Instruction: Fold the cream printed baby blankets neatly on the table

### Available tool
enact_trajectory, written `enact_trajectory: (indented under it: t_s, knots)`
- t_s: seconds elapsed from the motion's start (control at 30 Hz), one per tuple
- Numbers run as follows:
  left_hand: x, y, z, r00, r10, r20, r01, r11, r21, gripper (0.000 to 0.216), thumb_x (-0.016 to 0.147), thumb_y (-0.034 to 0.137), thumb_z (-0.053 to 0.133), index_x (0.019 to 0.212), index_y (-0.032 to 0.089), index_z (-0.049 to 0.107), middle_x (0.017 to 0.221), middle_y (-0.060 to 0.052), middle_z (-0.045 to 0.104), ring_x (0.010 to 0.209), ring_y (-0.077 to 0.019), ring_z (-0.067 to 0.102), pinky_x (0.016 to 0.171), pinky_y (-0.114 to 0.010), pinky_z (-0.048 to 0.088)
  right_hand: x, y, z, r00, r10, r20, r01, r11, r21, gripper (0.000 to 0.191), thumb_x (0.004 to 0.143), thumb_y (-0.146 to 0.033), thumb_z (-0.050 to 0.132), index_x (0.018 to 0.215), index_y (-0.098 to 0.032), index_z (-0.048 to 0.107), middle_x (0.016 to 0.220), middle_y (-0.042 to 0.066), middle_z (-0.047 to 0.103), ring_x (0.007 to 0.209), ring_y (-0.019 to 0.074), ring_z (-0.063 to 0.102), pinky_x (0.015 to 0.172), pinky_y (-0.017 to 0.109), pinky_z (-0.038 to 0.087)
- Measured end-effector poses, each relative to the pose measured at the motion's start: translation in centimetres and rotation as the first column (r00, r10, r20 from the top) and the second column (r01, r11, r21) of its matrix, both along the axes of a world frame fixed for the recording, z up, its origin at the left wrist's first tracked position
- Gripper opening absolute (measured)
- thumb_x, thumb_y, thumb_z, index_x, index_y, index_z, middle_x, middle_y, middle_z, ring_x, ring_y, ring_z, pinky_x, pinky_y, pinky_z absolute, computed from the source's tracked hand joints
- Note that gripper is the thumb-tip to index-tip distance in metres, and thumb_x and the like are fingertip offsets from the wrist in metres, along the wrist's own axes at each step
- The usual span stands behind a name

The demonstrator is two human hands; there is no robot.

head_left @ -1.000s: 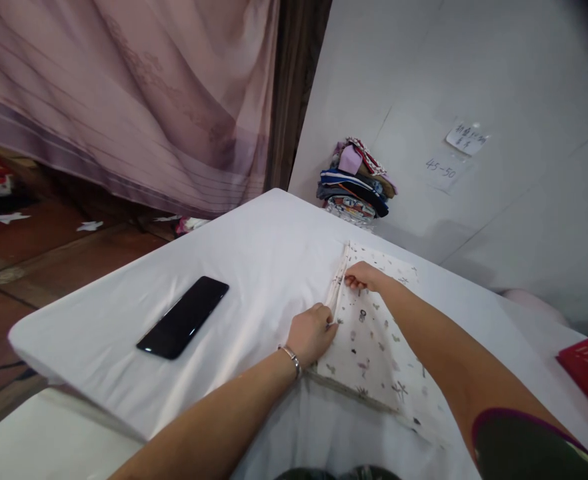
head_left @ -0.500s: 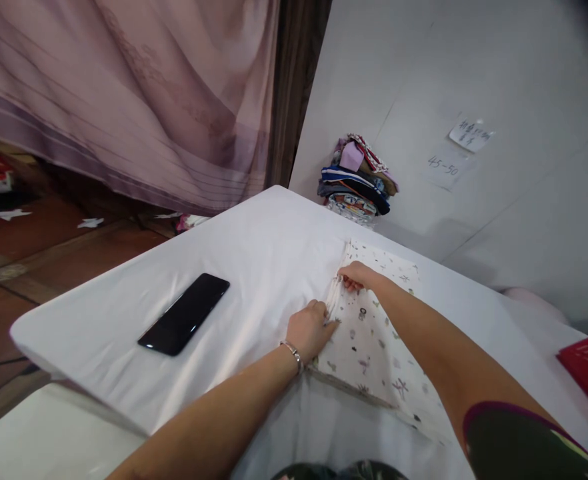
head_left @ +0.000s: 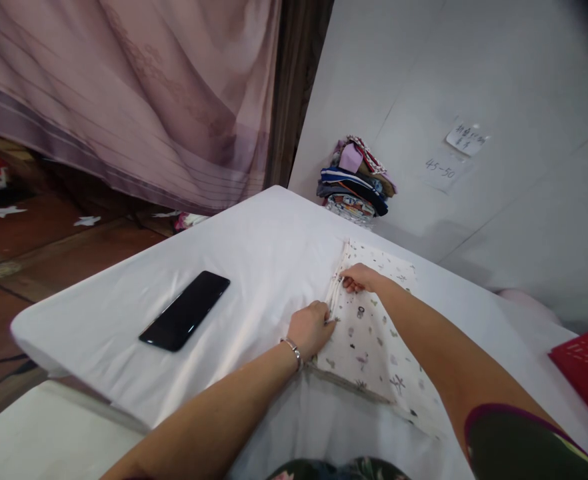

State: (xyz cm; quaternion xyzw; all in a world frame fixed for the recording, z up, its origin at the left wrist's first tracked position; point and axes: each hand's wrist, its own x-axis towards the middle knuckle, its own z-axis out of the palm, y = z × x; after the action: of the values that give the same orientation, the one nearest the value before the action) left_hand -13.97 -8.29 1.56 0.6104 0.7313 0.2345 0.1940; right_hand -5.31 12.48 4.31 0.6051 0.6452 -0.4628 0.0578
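Observation:
A folded white cloth (head_left: 369, 333) printed with small plants and animals lies on the white-covered table (head_left: 254, 253). Along its left edge, the fingers of my right hand (head_left: 358, 277) pinch the layered fabric. Lower on that same edge is my left hand (head_left: 310, 328), with a bracelet on the wrist and its fingers closed over the edge. Part of the cloth's right side is hidden under my right forearm.
A black phone (head_left: 187, 310) lies on the table to the left. Folded clothes (head_left: 357, 177) are stacked by the wall at the far corner. At the right edge is a red perforated container (head_left: 587, 363). A pink curtain (head_left: 174, 100) hangs beyond the table.
Both hands keep their hold on the cloth's left edge, almost still. The view has shifted very slightly.

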Motion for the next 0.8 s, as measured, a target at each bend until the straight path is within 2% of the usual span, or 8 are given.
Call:
enact_trajectory:
  t_s: [0.1, 0.3, 0.57, 0.8]
  knots:
    - [0.1, 0.0, 0.0, 1.0, 0.002, -0.008, -0.001, 0.999, 0.051, 0.013, 0.08, 0.033, 0.051, 0.081, 0.021, 0.054, 0.089, 0.0, 0.061, 0.079, -0.0147, 0.058, 0.063, -0.024, 0.037, 0.1, 0.0, 0.1, 1.0, 0.027, -0.001, -0.027, 0.999, -0.017, 0.025, 0.084, -0.031, 0.055, 0.072, -0.009, 0.055, 0.053, 0.003, 0.059, 0.041, 0.0098, 0.057, 0.034, 0.016, 0.034]
    - [0.2, -0.2, 0.3, 0.999, -0.043, -0.018, 0.044, 0.998, 0.051, 0.011, 0.082, 0.032, 0.049, 0.081, 0.021, 0.052, 0.081, 0.0, 0.062, 0.077, -0.0149, 0.059, 0.062, -0.024, 0.037, -0.2, -0.6, 0.9, 0.991, 0.107, 0.085, -0.103, 0.994, -0.047, 0.023, 0.075, -0.03, 0.065, 0.075, -0.009, 0.057, 0.051, 0.001, 0.058, 0.043, 0.0118, 0.058, 0.036, 0.017, 0.038]
    - [0.3, -0.2, 0.3, 0.998, -0.064, -0.019, 0.065, 0.995, 0.072, 0.01, 0.082, 0.031, 0.047, 0.084, 0.022, 0.052, 0.08, 0.0, 0.064, 0.075, -0.0155, 0.059, 0.061, -0.024, 0.035, -1.6, -1.3, 1.2, 0.952, 0.149, 0.268, -0.162, 0.986, 0.027, 0.022, 0.072, -0.028, 0.064, 0.075, -0.007, 0.057, 0.049, 0.005, 0.058, 0.039, 0.0168, 0.057, 0.034, 0.021, 0.039]
    - [0.3, -0.3, 0.5, 0.996, -0.091, -0.024, 0.092, 0.994, 0.06, 0.009, 0.083, 0.028, 0.045, 0.083, 0.022, 0.051, 0.082, 0.0, 0.063, 0.078, -0.0153, 0.06, 0.062, -0.024, 0.036, -1.7, -1.9, 1.6, 0.928, 0.21, 0.307, -0.211, 0.977, -0.03, 0.021, 0.074, -0.029, 0.059, 0.076, -0.008, 0.057, 0.051, 0.007, 0.059, 0.043, 0.0181, 0.059, 0.032, 0.02, 0.036]
